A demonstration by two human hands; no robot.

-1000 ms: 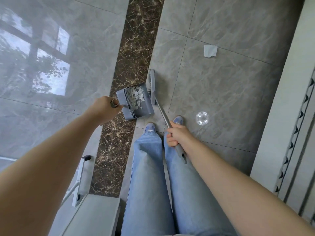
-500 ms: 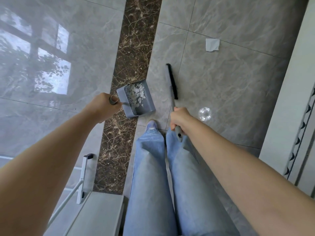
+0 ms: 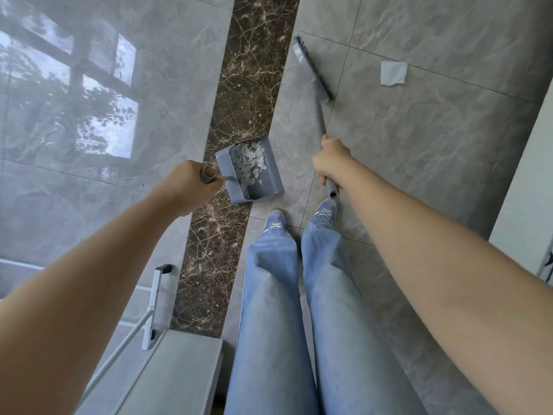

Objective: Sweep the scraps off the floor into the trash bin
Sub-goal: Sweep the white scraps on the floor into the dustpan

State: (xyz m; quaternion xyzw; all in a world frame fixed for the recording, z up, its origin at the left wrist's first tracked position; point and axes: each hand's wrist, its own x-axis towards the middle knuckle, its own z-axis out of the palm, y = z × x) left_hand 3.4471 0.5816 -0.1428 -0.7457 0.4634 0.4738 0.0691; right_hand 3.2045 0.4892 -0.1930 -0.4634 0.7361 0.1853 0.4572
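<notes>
My left hand (image 3: 187,187) is closed around the handle of the grey plastic dustpan (image 3: 251,172), which sits low over the brown marble strip of the floor and already holds a heap of small white paper scraps (image 3: 250,163). My right hand (image 3: 330,158) grips the grey metal pole of the long-handled broom with dark bristles (image 3: 314,71), and the broom head reaches forward on the grey tile, well apart from the dustpan. One white square scrap of paper (image 3: 393,72) lies alone on the grey tile floor (image 3: 434,145), to the right of the broom head and not touching it. I do not see any trash bin in this view, so I cannot say where it stands. I think the danger now is the loaded dustpan: if my left wrist tilts it while I watch the broom, the light scraps can slide out over the open lip and scatter again. Also the single scrap is thin and flat, so a fast stroke can pass over it or blow it away towards the white wall at the right. A white metal leg (image 3: 154,307) stands near my left side, and the dustpan can knock it if I turn. I can read no brand, label or writing on any of these things.
</notes>
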